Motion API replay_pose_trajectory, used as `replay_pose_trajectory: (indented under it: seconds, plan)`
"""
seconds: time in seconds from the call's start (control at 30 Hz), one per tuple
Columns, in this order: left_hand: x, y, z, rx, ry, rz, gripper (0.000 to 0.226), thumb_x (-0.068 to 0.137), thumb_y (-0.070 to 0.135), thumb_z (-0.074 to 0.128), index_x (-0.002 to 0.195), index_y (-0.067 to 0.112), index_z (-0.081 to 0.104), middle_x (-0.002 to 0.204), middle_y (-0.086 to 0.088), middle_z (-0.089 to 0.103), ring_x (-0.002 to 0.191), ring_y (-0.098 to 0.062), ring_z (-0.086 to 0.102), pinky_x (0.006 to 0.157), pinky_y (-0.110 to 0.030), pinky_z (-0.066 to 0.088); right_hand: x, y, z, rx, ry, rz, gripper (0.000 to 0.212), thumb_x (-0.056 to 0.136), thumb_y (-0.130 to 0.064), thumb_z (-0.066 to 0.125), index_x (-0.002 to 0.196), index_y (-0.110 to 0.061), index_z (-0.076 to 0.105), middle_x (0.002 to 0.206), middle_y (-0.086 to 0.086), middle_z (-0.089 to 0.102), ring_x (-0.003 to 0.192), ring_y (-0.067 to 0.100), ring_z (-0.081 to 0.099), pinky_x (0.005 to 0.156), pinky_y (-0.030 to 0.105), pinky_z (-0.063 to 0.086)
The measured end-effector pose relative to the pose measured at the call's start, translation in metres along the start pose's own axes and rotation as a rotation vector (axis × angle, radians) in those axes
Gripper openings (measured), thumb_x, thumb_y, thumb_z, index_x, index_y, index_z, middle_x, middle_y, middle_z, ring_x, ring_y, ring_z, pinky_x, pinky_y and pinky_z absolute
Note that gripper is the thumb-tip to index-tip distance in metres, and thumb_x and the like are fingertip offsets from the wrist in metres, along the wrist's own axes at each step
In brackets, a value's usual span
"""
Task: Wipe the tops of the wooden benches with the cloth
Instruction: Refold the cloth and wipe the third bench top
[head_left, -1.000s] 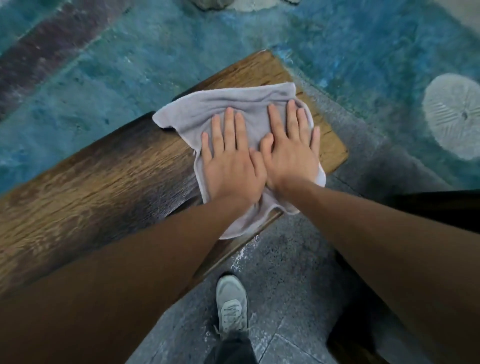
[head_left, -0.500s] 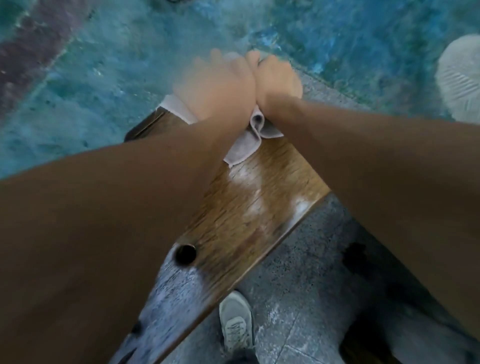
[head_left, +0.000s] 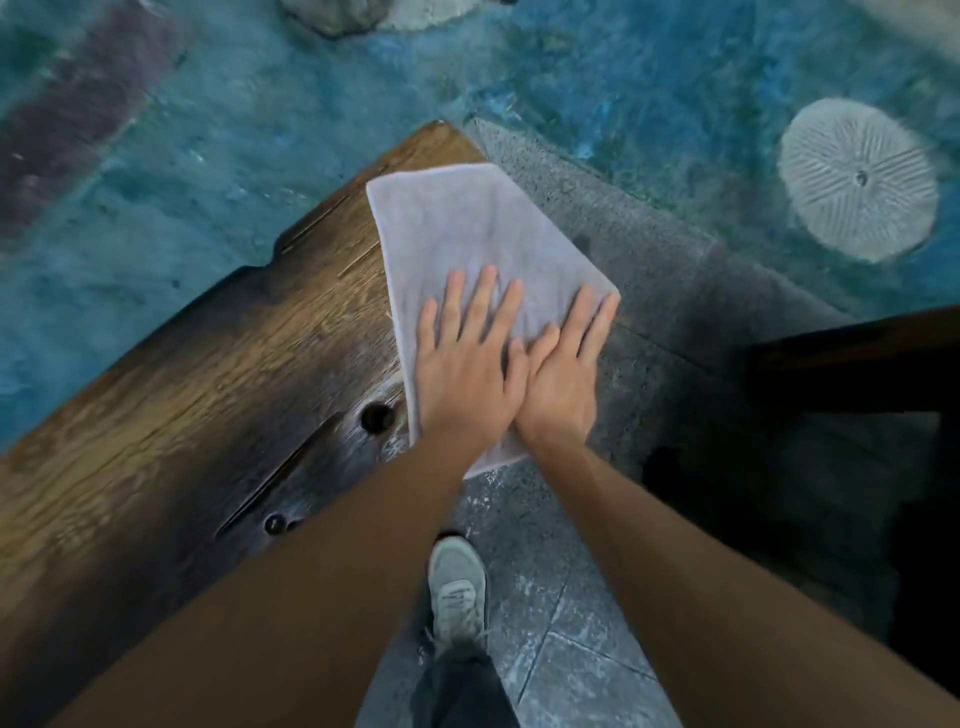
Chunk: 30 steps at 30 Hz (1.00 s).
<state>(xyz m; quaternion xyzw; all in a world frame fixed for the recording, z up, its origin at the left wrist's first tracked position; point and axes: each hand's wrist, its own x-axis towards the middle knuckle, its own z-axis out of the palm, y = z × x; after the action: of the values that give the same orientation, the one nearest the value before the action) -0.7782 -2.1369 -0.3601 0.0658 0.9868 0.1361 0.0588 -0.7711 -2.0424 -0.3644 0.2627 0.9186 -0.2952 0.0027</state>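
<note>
1. Cloth (head_left: 483, 270) now spread flat over the worktop (head_left: 218, 374) end, its right edge at the end of the wood; half a second ago it was bunched at the far edge.
2. Left hand (head_left: 465, 371) and right hand (head_left: 563, 384) pressed side by side on it, fingers (head_left: 485, 296) extended, nothing gripped.
3. Hands drawn back toward the near edge; a return stroke is judged under way.
4. Plank leftward judged still unwiped.
</note>
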Motion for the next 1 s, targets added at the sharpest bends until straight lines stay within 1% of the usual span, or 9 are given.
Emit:
replay_pose_trajectory:
  seconds: [0.1, 0.27, 0.37, 0.5, 0.57, 0.67, 0.77, 0.9, 1.0]
  plan:
    - [-0.043, -0.023, 0.001, 0.030, -0.026, 0.079, 0.064, 0.098, 0.045, 0.031, 0.159, 0.032, 0.019, 0.169, 0.005, 0.012, 0.157, -0.022, 0.003, 0.124, -0.048, 0.015, -0.060, 0.011, 0.014, 0.142, -0.203, 0.130, 0.066, 0.110, -0.041, 0.033, 0.160, -0.038, -0.010, 0.166, 0.003, 0.028, 0.144, 0.028, 0.043, 0.111, 0.046, 0.041]
    - [-0.099, -0.061, -0.007, 0.053, -0.102, 0.163, 0.069, 0.097, 0.050, 0.038, 0.160, 0.033, 0.013, 0.169, 0.009, 0.009, 0.156, -0.022, 0.005, 0.123, -0.048, 0.019, -0.180, 0.028, 0.026, 0.273, -0.477, 0.296, 0.050, 0.108, -0.019, 0.045, 0.157, -0.019, 0.033, 0.148, 0.012, 0.054, 0.132, 0.028, 0.055, 0.111, 0.047, 0.043]
    - [-0.115, -0.079, -0.018, 0.057, -0.170, 0.211, 0.075, 0.093, 0.050, 0.045, 0.160, 0.033, 0.016, 0.168, 0.009, 0.011, 0.156, -0.023, 0.008, 0.121, -0.050, 0.023, -0.189, 0.047, 0.006, 0.284, -0.338, 0.578, 0.050, 0.103, -0.008, 0.047, 0.152, -0.013, 0.040, 0.151, 0.012, 0.051, 0.137, 0.029, 0.049, 0.113, 0.040, 0.040]
    - [-0.110, -0.083, -0.044, -0.170, -0.229, 0.253, 0.061, 0.090, 0.038, 0.049, 0.150, 0.029, 0.043, 0.162, 0.008, 0.031, 0.152, -0.022, 0.025, 0.115, -0.050, 0.032, -0.094, 0.036, -0.043, 0.324, -0.156, 0.475, 0.042, 0.104, -0.014, 0.049, 0.146, -0.006, 0.045, 0.146, 0.014, 0.052, 0.133, 0.029, 0.052, 0.109, 0.033, 0.038]
    - [-0.088, -0.083, -0.062, -0.279, -0.113, 0.134, 0.046, 0.088, 0.032, 0.048, 0.132, 0.027, 0.060, 0.148, 0.006, 0.048, 0.135, -0.023, 0.045, 0.102, -0.047, 0.038, -0.036, 0.011, -0.059, 0.304, -0.084, 0.330, 0.047, 0.104, -0.024, 0.052, 0.147, -0.009, 0.043, 0.146, 0.011, 0.049, 0.131, 0.026, 0.052, 0.107, 0.032, 0.038]
    - [-0.036, -0.092, -0.079, -0.294, 0.013, -0.262, 0.047, 0.090, 0.026, 0.057, 0.136, 0.014, 0.051, 0.142, -0.011, 0.045, 0.126, -0.032, 0.044, 0.099, -0.047, 0.038, 0.028, -0.028, -0.055, 0.164, -0.121, 0.214, 0.061, 0.096, -0.042, 0.059, 0.148, -0.019, 0.035, 0.146, 0.009, 0.037, 0.130, 0.029, 0.046, 0.101, 0.040, 0.040]
    - [0.011, -0.104, -0.087, -0.366, -0.137, -0.557, 0.074, 0.088, 0.030, 0.066, 0.148, 0.003, 0.032, 0.144, -0.022, 0.035, 0.122, -0.036, 0.045, 0.106, -0.046, 0.040, 0.045, -0.050, -0.047, -0.006, -0.215, 0.319, 0.062, 0.094, -0.037, 0.066, 0.142, -0.016, 0.032, 0.143, 0.013, 0.028, 0.118, 0.041, 0.053, 0.081, 0.040, 0.038]
    - [0.037, -0.103, -0.100, -0.445, -0.403, -0.666, 0.088, 0.070, 0.025, 0.075, 0.144, 0.008, 0.031, 0.121, -0.015, 0.060, 0.110, -0.035, 0.063, 0.094, -0.048, 0.056, 0.002, -0.061, -0.043, 0.151, -0.325, 0.481, 0.061, 0.096, -0.025, 0.062, 0.147, -0.012, 0.031, 0.142, 0.023, 0.048, 0.122, 0.045, 0.058, 0.099, 0.047, 0.048]
    - [0.041, -0.105, -0.119, -0.383, -0.421, -0.603, 0.052, 0.074, 0.022, 0.078, 0.121, 0.006, 0.063, 0.110, -0.015, 0.070, 0.102, -0.032, 0.069, 0.091, -0.043, 0.058, -0.050, -0.057, -0.057, 0.238, -0.368, 0.503, 0.057, 0.088, -0.030, 0.070, 0.141, -0.019, 0.052, 0.125, 0.013, 0.068, 0.115, 0.031, 0.066, 0.093, 0.036, 0.055]
